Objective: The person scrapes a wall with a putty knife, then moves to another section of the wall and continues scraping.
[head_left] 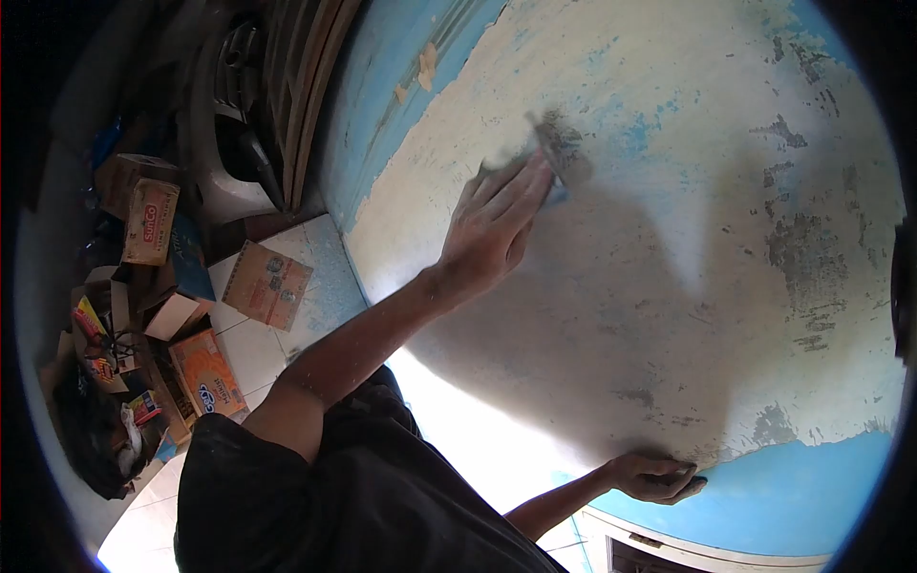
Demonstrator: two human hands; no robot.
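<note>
My left hand (497,210) is closed on a thin flat scraper (548,153), its back turned to the camera. The scraper is blurred and lies against the wall (611,277), beside a dark grey scraped patch. Pale, worn plaster with blue traces and grey spots covers this part of the wall. Lower down, my right hand (657,479) is close to the wall near the edge of the blue paint (812,487). Its fingers are loosely curled with a gap between them, their tips are dark, and no object shows in it.
At the left, cardboard boxes (151,222) and mixed items are piled on the tiled floor. A flat cardboard piece (268,285) lies near the wall's foot. Wooden boards (310,105) and a vehicle-like body panel (224,181) stand behind. A whitish frame (707,556) is at the bottom right.
</note>
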